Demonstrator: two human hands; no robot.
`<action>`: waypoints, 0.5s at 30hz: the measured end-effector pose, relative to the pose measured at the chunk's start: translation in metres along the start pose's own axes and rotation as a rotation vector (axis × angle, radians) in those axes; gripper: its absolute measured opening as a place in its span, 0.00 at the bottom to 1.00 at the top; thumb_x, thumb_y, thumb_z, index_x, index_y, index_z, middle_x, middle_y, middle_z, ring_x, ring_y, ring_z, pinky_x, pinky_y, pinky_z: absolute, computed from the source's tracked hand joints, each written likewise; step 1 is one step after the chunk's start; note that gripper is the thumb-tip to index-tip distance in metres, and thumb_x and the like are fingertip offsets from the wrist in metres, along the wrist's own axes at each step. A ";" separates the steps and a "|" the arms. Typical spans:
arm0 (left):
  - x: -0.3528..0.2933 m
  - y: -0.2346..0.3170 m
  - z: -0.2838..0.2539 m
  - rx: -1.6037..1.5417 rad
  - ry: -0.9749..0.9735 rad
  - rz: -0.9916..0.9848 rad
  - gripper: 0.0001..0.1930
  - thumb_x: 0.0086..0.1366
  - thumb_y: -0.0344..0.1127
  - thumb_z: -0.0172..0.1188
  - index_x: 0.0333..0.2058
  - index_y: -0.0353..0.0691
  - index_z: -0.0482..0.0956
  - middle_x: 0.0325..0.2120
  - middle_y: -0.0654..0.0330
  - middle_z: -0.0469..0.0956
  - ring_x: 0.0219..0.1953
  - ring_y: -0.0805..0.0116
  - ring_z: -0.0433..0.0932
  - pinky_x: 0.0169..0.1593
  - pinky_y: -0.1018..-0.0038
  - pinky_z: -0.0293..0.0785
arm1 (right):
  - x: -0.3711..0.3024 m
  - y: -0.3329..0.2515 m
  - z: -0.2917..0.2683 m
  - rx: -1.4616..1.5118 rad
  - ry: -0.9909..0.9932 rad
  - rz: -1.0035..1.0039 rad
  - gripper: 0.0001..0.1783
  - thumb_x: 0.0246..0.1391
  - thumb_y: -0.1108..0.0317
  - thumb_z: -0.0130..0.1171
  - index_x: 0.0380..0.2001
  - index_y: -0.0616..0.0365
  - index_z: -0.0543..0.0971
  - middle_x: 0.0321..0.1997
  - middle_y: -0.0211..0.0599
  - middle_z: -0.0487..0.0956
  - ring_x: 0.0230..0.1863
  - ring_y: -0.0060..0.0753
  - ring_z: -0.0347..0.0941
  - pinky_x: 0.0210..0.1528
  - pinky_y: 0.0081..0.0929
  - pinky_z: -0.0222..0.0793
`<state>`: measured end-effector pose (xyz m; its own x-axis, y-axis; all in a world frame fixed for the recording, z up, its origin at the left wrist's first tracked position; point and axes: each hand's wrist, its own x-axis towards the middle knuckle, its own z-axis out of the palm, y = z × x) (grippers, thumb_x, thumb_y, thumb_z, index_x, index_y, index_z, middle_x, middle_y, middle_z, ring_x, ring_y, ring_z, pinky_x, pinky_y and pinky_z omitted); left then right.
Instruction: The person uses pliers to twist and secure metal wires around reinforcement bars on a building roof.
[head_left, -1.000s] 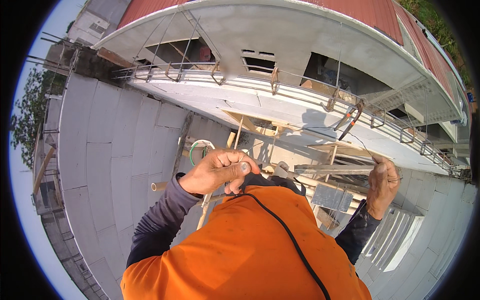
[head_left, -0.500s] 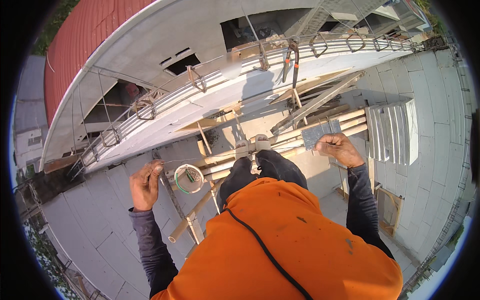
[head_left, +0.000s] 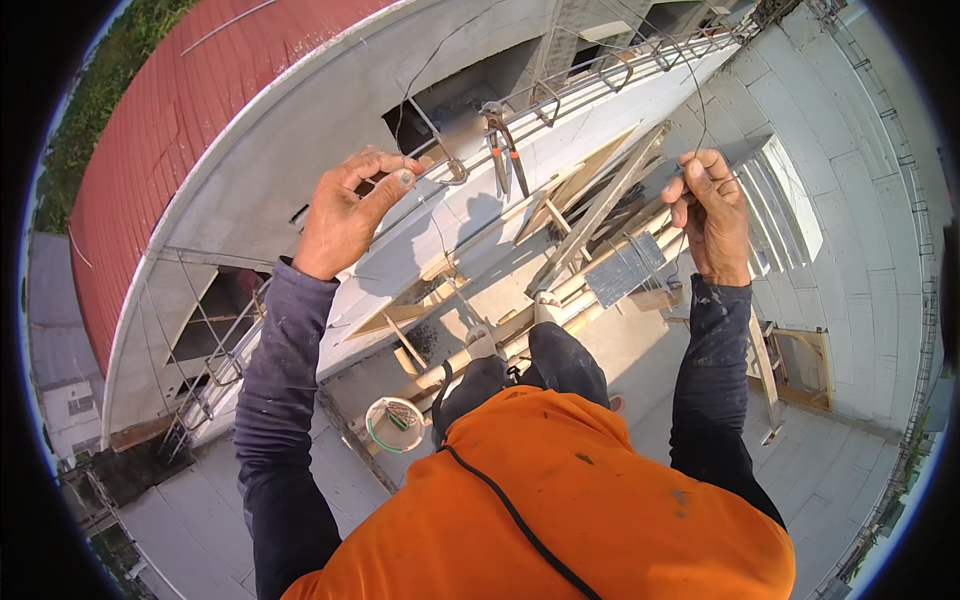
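Pinched tight between the left hand's [head_left: 350, 212] thumb and fingertips is thin wire [head_left: 702, 104]; the right hand [head_left: 712, 222] grasps wire as well, its curled fingers hiding the exact hold. Strands rise from both hands and run out at the upper edge, so I can't tell whether they join. Below, the orange shirt [head_left: 590, 500] covers part of the dark legs. Pliers [head_left: 508, 152] hang, handles down, at the bars [head_left: 548, 110]. Lower down, a bucket [head_left: 372, 432] holds small pieces, hard to make out. Beyond, a red roof [head_left: 170, 140] is cut off.
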<state>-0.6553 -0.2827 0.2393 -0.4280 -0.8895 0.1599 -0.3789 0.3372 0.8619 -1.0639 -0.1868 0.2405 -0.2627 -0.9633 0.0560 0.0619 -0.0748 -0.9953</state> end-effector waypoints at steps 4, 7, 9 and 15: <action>0.104 -0.007 0.060 -0.061 0.101 0.001 0.14 0.72 0.39 0.61 0.45 0.34 0.87 0.32 0.62 0.84 0.36 0.74 0.80 0.45 0.74 0.77 | 0.042 -0.031 0.011 -0.215 0.124 -0.089 0.17 0.68 0.55 0.64 0.47 0.57 0.79 0.36 0.41 0.89 0.29 0.18 0.81 0.28 0.10 0.65; 0.173 0.000 0.088 -0.030 0.245 0.069 0.15 0.72 0.39 0.61 0.46 0.34 0.87 0.35 0.59 0.87 0.39 0.73 0.84 0.46 0.75 0.78 | 0.073 -0.042 -0.006 -0.284 0.231 -0.242 0.18 0.68 0.53 0.63 0.47 0.57 0.78 0.37 0.42 0.89 0.34 0.24 0.84 0.39 0.15 0.72; 0.215 -0.001 0.105 0.023 0.316 0.098 0.15 0.71 0.38 0.61 0.46 0.33 0.87 0.36 0.57 0.88 0.39 0.73 0.85 0.47 0.75 0.79 | 0.097 -0.041 -0.027 -0.245 0.245 -0.277 0.18 0.69 0.55 0.63 0.47 0.59 0.78 0.38 0.44 0.88 0.39 0.31 0.86 0.49 0.24 0.75; 0.288 -0.015 0.150 0.094 0.358 0.063 0.14 0.71 0.37 0.61 0.47 0.34 0.87 0.37 0.55 0.89 0.40 0.69 0.87 0.48 0.74 0.80 | 0.154 -0.021 -0.065 -0.160 0.189 -0.277 0.15 0.69 0.60 0.63 0.46 0.63 0.78 0.40 0.46 0.87 0.40 0.35 0.86 0.48 0.28 0.79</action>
<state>-0.8961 -0.4979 0.2000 -0.1453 -0.9118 0.3840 -0.4419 0.4070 0.7994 -1.1684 -0.3169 0.2654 -0.4221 -0.8467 0.3239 -0.1837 -0.2700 -0.9452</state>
